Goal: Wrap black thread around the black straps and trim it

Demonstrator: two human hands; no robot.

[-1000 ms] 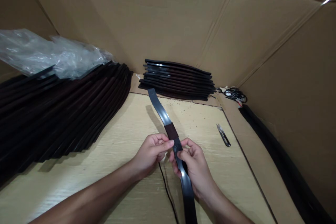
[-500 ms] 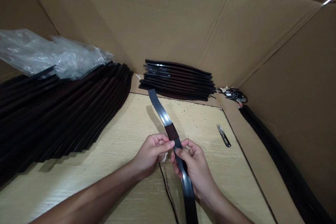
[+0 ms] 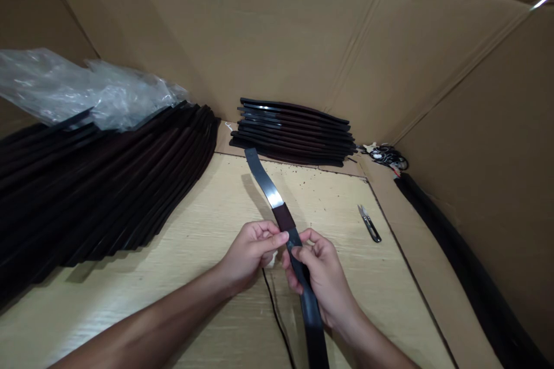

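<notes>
The right hand (image 3: 322, 279) has its fingers (image 3: 302, 253) pinching the black strap (image 3: 263, 180) just below its brown loop (image 3: 284, 217), while the left hand (image 3: 250, 252) has its fingers (image 3: 270, 236) pressed together, tips against the strap's edge. The strap runs from 6 o'clock up through both hands, its upper end reaching 12 o'clock over the worktop (image 3: 130, 294). Nearby lie a large strap stack (image 3: 108, 184) at 10 o'clock under a plastic bag (image 3: 90, 89), a smaller stack (image 3: 294, 132) at 12 o'clock and thread snips (image 3: 369, 223) at 2 o'clock.
</notes>
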